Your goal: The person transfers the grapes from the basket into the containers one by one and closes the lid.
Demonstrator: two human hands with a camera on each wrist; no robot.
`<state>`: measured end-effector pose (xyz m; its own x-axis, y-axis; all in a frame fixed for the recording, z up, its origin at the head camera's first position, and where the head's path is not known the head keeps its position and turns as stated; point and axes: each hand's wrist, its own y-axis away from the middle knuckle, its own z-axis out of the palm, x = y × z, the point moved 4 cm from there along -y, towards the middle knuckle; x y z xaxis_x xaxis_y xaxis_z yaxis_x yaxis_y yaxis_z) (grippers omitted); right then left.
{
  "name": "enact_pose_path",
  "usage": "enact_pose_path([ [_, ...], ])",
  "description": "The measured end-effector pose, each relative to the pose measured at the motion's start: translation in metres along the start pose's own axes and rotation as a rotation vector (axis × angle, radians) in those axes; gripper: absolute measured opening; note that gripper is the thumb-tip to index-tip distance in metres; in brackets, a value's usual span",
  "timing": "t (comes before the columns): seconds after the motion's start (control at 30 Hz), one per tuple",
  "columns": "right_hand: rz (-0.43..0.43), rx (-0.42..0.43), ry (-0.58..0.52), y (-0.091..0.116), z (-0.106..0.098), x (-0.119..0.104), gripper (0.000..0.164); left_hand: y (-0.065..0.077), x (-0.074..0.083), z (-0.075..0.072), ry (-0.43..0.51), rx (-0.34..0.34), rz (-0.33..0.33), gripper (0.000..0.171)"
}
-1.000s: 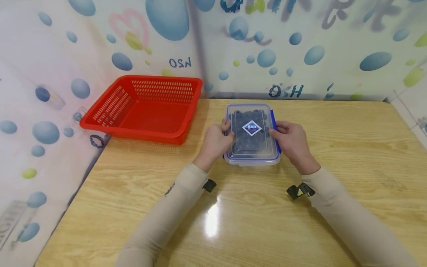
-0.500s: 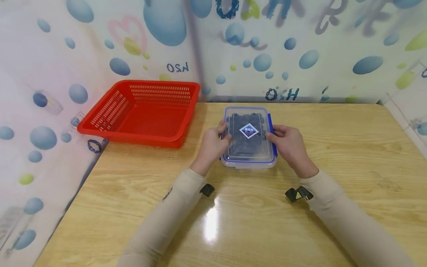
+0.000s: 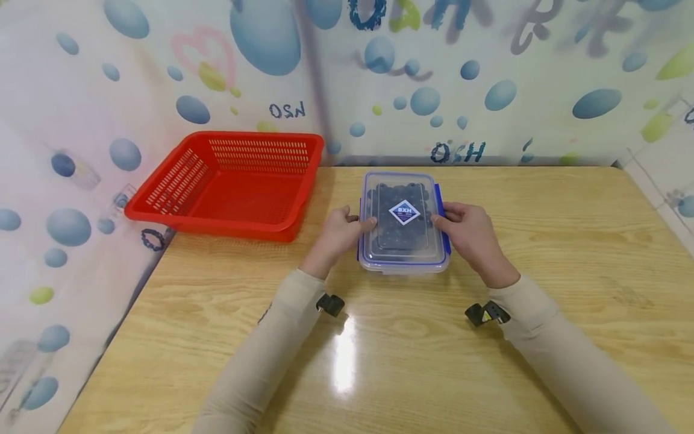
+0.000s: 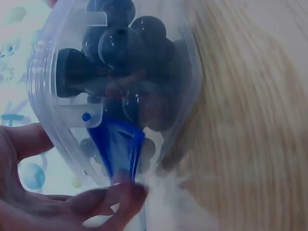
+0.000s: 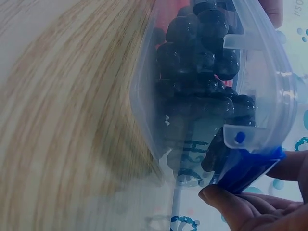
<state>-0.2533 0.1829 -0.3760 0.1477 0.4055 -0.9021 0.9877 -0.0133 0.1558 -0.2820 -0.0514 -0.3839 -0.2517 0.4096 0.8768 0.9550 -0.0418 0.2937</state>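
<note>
A clear plastic food container with a blue-rimmed lid and a diamond-shaped label lies on the table. Dark round fruits, like grapes or blueberries, show through its walls. My left hand has its thumb on the lid's left edge. In the left wrist view its fingertips touch a blue side latch that slants away from the wall. My right hand holds the right edge, thumb on top. The right wrist view shows its fingers at the other blue latch, which also slants outward.
To the left of the container stands a red plastic basket with slotted sides. Behind the wooden table runs a wall printed with blue drops. A second wall borders the table at the left.
My left hand has drawn slightly down and left, its fingers pulling back from the container's upper left side while the thumb stays on the lid. My right hand keeps its hold. The head view shifted slightly.
</note>
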Motion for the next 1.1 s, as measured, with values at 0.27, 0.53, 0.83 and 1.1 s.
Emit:
enact_pose_path([
  [0.27, -0.006, -0.003, -0.001, 0.002, 0.001, -0.002, 0.055, 0.0, -0.009, -0.003, 0.054, -0.03, -0.049, 0.087],
  [0.53, -0.015, -0.007, 0.015, 0.002, 0.002, -0.002, 0.055, -0.003, -0.018, -0.003, 0.261, -0.179, -0.102, 0.045],
  [0.83, 0.001, -0.005, 0.02, 0.002, -0.001, -0.001, 0.055, -0.002, -0.009, -0.002, 0.137, -0.125, -0.042, 0.051],
  [1.1, 0.002, -0.007, 0.021, 0.001, 0.0, 0.0, 0.055, 0.008, 0.003, 0.006, 0.086, -0.017, 0.097, 0.041],
])
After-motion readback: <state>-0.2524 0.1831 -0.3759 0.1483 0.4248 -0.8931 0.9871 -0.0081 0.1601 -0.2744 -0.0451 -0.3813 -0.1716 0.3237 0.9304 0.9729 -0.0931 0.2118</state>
